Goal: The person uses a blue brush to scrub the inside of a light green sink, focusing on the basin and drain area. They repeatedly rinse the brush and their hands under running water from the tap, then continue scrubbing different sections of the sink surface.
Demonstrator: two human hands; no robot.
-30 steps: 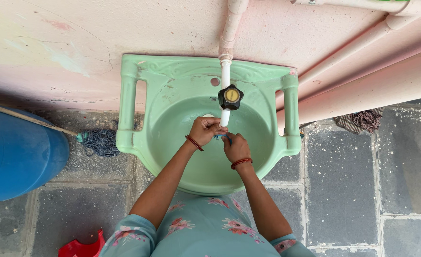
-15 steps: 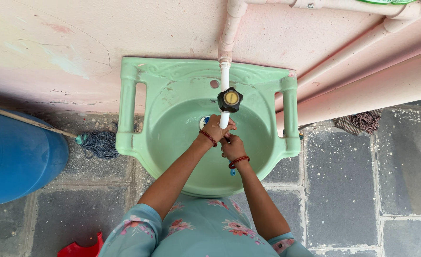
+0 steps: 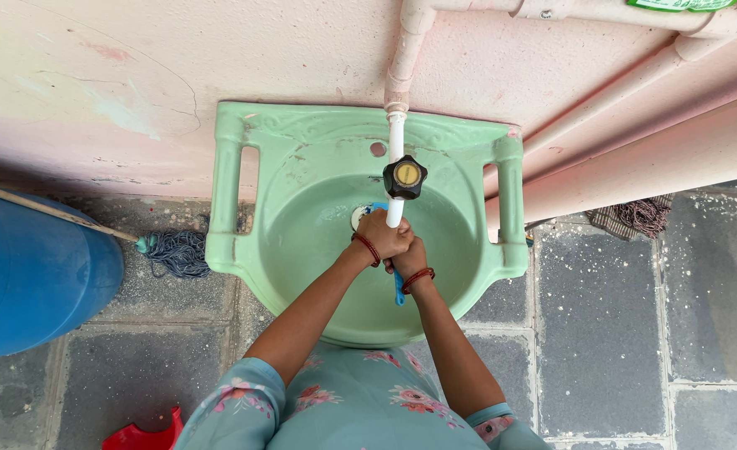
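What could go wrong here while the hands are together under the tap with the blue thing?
1. The left hand and right hand overlap closely under the white tap spout; the thin blue object could slip from the grip into the green basin.
2. It might then roll toward the drain, which lies beside the hands.
3. A raised hand may knock the black tap knob just above.

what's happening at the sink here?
A person stands over a mint-green wall basin, both hands together under the white tap spout with its black knob. The left hand and right hand close around a blue object, apparently a toothbrush. A blue barrel and a mop stand to the left.
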